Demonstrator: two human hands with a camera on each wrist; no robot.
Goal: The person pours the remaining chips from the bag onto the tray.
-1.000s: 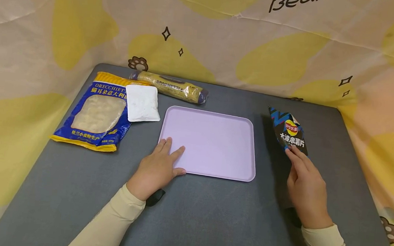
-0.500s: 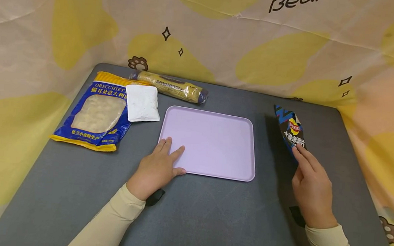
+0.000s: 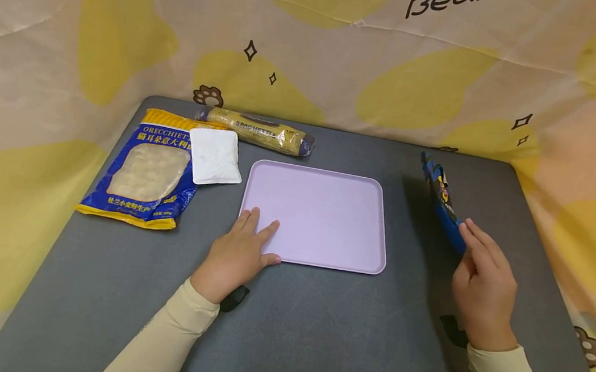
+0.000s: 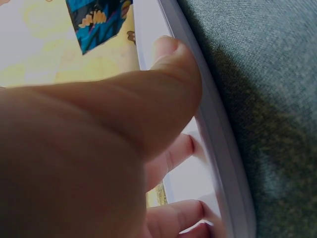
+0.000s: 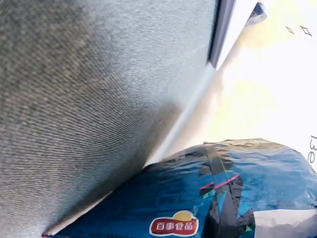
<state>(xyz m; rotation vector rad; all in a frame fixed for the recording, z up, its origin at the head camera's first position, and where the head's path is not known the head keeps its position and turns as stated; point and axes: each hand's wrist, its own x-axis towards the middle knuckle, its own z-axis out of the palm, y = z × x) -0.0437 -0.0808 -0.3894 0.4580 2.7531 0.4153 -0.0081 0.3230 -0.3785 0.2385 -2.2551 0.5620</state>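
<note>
My left hand (image 3: 234,259) rests with spread fingers on the near left corner of a lilac tray (image 3: 331,222). In the left wrist view its thumb (image 4: 173,74) lies along the tray's rim. To the right of the tray, my right hand (image 3: 486,288) pinches the near edge of a blue and black bag of potato chips (image 3: 437,189). The bag stands steeply on edge, its printed front turned mostly away from the head view. The right wrist view shows the bag's blue side (image 5: 173,198) with a small red label; the right fingers are out of that view.
A blue and yellow orecchiette bag (image 3: 147,171) lies at the left, with a white packet (image 3: 215,158) overlapping its right edge. Behind the tray lies a spaghetti pack (image 3: 262,132). A patterned cloth (image 3: 316,56) hangs behind the grey table (image 3: 320,329).
My right hand has moved right and slightly nearer with the chip bag. The bag has turned from showing its printed front to nearly edge-on. The left hand and tray stay put.
</note>
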